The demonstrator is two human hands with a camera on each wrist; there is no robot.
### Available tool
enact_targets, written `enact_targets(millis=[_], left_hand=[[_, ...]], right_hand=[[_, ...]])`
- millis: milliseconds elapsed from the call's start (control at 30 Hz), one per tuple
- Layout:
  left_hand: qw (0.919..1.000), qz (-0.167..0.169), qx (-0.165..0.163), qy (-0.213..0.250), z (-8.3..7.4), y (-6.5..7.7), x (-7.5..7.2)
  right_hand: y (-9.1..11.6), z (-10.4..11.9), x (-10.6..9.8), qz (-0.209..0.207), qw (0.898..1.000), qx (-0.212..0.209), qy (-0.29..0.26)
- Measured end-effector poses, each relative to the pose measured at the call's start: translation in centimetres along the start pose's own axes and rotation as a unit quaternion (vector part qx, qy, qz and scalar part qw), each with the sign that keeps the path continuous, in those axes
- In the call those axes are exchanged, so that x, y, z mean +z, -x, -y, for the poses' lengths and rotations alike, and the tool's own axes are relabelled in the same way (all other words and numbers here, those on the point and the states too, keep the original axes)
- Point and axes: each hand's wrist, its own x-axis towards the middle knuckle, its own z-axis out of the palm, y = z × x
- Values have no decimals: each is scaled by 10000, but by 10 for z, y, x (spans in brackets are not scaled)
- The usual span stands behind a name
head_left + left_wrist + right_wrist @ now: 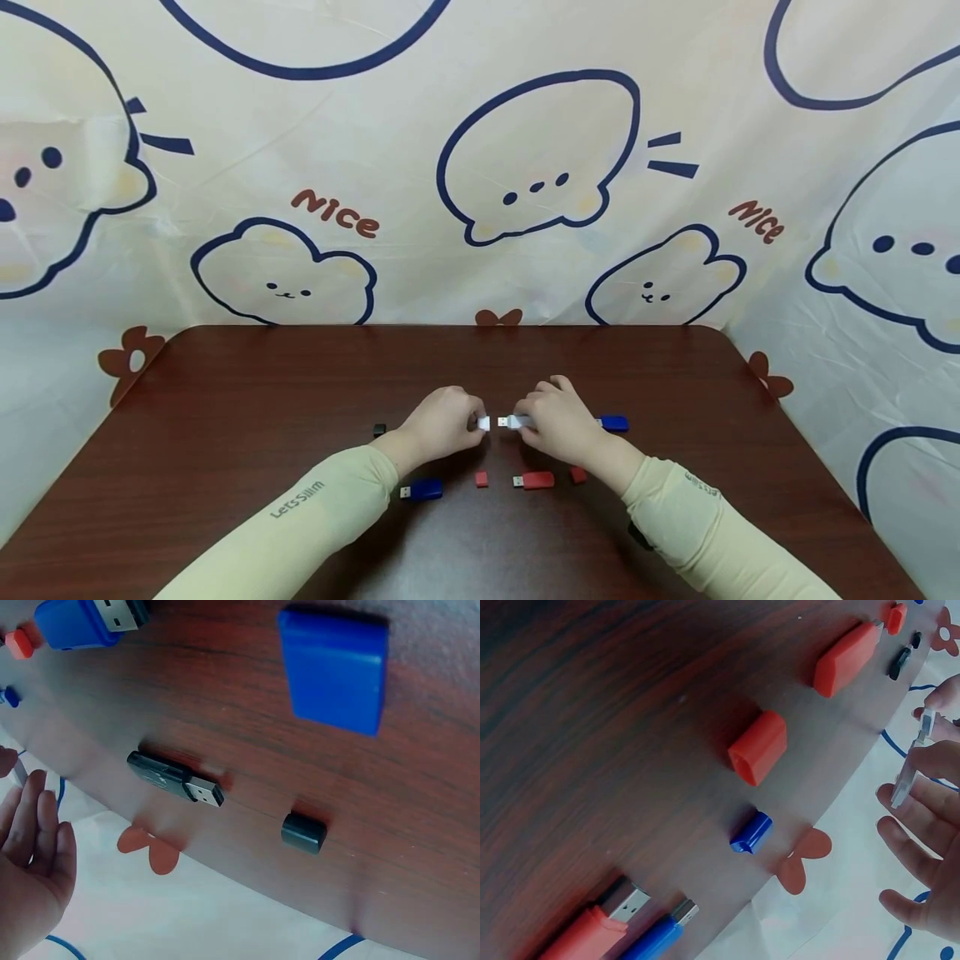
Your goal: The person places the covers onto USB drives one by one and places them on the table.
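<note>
Over the middle of the table, my left hand [442,425] pinches a small white cap [484,423] between thumb and fingers. Facing it from the right, my right hand [561,422] grips a white USB stick [514,422], its metal plug pointing at the cap across a narrow gap. In the right wrist view the white USB stick [906,778] lies between thumb and fingers, with the other fingers of that right hand [930,847] spread. The left wrist view catches part of the left hand [37,862] at the left edge; the cap is mostly hidden there.
Nearer the body lie a blue USB stick [426,489], a red USB stick [536,480] and two red caps, one [482,479] between the sticks. Another blue USB stick [615,423] lies beside the right wrist. A black USB stick [161,774] and black cap [304,832] are farther left.
</note>
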Motion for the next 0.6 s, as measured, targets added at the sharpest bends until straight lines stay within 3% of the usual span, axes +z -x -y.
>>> enact_targets(millis=[400,600], left_hand=[[9999,-3,-67,141,0,0,0],[9998,-156,22,80,-2,0,0]], right_hand=[[0,0,3,-180,9997,-133,-37],[0,0,6,-405,9986,-335,88]])
